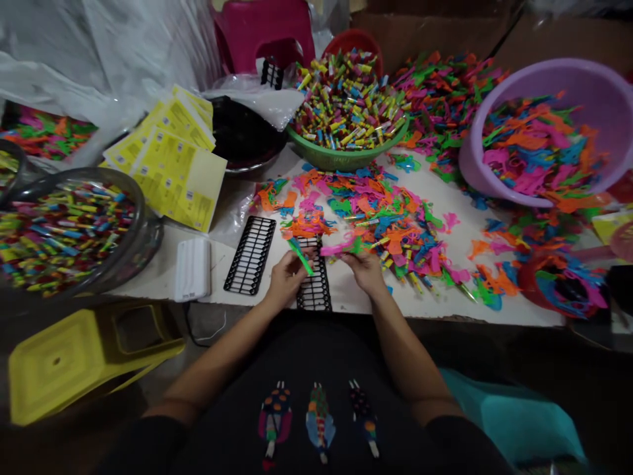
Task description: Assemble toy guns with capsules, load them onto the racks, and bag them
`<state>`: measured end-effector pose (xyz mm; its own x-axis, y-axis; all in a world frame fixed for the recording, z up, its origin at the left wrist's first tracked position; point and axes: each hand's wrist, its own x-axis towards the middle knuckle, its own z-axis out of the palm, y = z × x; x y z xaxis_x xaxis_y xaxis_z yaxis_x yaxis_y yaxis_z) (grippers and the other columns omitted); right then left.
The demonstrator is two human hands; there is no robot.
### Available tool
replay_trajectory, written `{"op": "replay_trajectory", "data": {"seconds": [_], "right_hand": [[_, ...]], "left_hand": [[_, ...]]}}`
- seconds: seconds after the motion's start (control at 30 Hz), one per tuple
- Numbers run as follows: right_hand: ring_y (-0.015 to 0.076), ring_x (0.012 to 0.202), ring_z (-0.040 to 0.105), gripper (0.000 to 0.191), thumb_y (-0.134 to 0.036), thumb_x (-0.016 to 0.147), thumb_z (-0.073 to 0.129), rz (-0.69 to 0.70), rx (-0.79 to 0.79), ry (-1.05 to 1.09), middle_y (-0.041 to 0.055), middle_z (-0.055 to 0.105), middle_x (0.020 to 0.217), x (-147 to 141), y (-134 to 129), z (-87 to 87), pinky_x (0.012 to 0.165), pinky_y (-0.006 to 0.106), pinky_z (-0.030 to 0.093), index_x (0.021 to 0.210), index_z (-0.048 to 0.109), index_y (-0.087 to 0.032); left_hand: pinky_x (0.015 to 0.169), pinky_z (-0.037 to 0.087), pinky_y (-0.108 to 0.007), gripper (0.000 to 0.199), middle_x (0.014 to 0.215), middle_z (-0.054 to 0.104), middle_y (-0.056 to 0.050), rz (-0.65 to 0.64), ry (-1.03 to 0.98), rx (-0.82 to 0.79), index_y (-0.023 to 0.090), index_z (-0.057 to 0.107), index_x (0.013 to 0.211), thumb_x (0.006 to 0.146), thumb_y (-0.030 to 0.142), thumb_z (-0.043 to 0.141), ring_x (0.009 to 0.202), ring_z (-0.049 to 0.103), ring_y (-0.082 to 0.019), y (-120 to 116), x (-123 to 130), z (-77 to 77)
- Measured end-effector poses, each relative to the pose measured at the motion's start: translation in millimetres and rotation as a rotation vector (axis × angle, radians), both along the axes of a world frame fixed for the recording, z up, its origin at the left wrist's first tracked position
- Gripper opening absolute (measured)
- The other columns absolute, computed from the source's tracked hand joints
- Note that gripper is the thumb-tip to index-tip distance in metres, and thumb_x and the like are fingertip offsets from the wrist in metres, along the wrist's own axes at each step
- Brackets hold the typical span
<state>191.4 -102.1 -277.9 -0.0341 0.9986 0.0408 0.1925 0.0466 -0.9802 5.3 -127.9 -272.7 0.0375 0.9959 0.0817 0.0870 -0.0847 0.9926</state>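
Note:
My left hand (pixel 285 280) pinches a narrow bright green plastic piece (pixel 301 257), which slants down to the right. Between the fingers of my right hand (pixel 367 273) is a pink plastic piece (pixel 335 249) with a curved outline, pointing left toward the green one. Below my left hand lies a black slotted plastic rack (pixel 316 293), partly covered by the hand. A second black rack (pixel 250 255) rests flat to its left. Just beyond both hands spreads a heap of small colored plastic toy shapes (pixel 386 208), some gun-like.
A green basin (pixel 341 160) of small colored tubes stands behind the heap. At the right are a purple tub (pixel 475 155) and a red bowl (pixel 531 280). Yellow printed cards (pixel 173 175), a white box-shaped device (pixel 192 269) and a clear basin (pixel 141 224) occupy the left.

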Motion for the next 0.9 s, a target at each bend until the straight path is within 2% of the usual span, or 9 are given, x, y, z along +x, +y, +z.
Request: {"op": "replay_trajectory", "data": {"seconds": [0.1,0.2,0.3,0.4,0.53,0.63,0.73,0.83,0.9], "right_hand": [[0.0153,0.071,0.060,0.021,-0.040,0.068,0.059,0.132,-0.019,0.009,-0.0001,0.066,0.071,-27,3,2.0,0.070,0.031,0.048,0.072,0.067,-0.021],[0.0154,0.071,0.060,0.026,-0.041,0.064,0.062,0.072,-0.070,0.069,0.0017,0.066,0.074,-45,-2,2.3,0.068,0.030,0.048,0.077,0.067,-0.019],[0.0153,0.069,0.061,0.027,-0.039,0.061,0.065,-0.008,-0.156,0.110,0.0025,0.067,0.074,-52,-8,-1.2,0.067,0.029,0.049,0.076,0.066,-0.017],[0.0154,0.067,0.061,0.026,-0.039,0.062,0.063,-0.081,-0.185,0.106,0.0024,0.067,0.073,-52,-8,-8.6,0.066,0.028,0.049,0.075,0.065,-0.017],[0.0159,0.071,0.061,0.028,-0.040,0.064,0.062,-0.287,-0.053,-0.028,0.0042,0.068,0.077,-47,5,-24.2,0.070,0.029,0.049,0.077,0.065,-0.015],[0.0155,0.073,0.061,0.029,-0.041,0.067,0.058,-0.271,0.005,-0.093,0.0049,0.068,0.080,-47,14,-39.4,0.073,0.030,0.049,0.080,0.065,-0.015],[0.0156,0.077,0.061,0.032,-0.043,0.069,0.056,-0.292,0.044,-0.154,0.0054,0.067,0.084,-50,19,-53.1,0.075,0.030,0.048,0.083,0.065,-0.016],[0.0157,0.077,0.060,0.033,-0.044,0.072,0.053,-0.301,0.052,-0.199,0.0054,0.067,0.085,-52,21,-59.6,0.075,0.030,0.048,0.085,0.065,-0.016],[0.0154,0.075,0.061,0.034,-0.044,0.073,0.051,-0.279,0.037,-0.204,0.0048,0.067,0.084,-53,22,-59.3,0.073,0.029,0.048,0.086,0.065,-0.017]], "left_hand": [[0.066,0.050,-0.028,0.023,0.081,0.064,-0.003,0.097,-0.134,-0.053,0.017,0.050,0.082,0.069,0.033,0.059,0.070,0.062,-0.014,3,2,6.3],[0.062,0.050,-0.027,0.024,0.072,0.062,-0.001,0.204,-0.160,-0.087,0.016,0.051,0.079,0.068,0.035,0.061,0.064,0.061,-0.013,4,6,5.8],[0.064,0.051,-0.027,0.024,0.075,0.063,-0.001,0.214,-0.148,-0.079,0.015,0.054,0.079,0.068,0.035,0.061,0.067,0.061,-0.014,4,4,-1.2],[0.072,0.050,-0.030,0.027,0.084,0.065,-0.003,0.161,-0.076,-0.086,0.016,0.056,0.088,0.069,0.034,0.060,0.078,0.062,-0.015,6,-5,-9.3],[0.082,0.047,-0.033,0.030,0.095,0.064,-0.006,0.147,-0.019,-0.081,0.017,0.052,0.097,0.071,0.031,0.059,0.091,0.060,-0.017,11,-23,-19.1],[0.078,0.047,-0.030,0.028,0.094,0.065,-0.006,0.211,0.009,-0.108,0.017,0.050,0.095,0.072,0.031,0.057,0.088,0.061,-0.016,12,-34,-24.3],[0.068,0.047,-0.027,0.021,0.080,0.065,-0.003,0.285,0.184,-0.154,0.017,0.057,0.085,0.071,0.032,0.058,0.074,0.060,-0.015,10,-42,-25.3],[0.063,0.044,-0.025,0.014,0.074,0.061,-0.001,0.342,0.387,-0.101,0.017,0.062,0.074,0.069,0.030,0.058,0.067,0.055,-0.013,12,-47,-23.4],[0.063,0.043,-0.024,0.013,0.079,0.060,-0.002,0.351,0.407,-0.050,0.018,0.064,0.077,0.069,0.027,0.058,0.068,0.054,-0.012,14,-48,-22.2]]}}
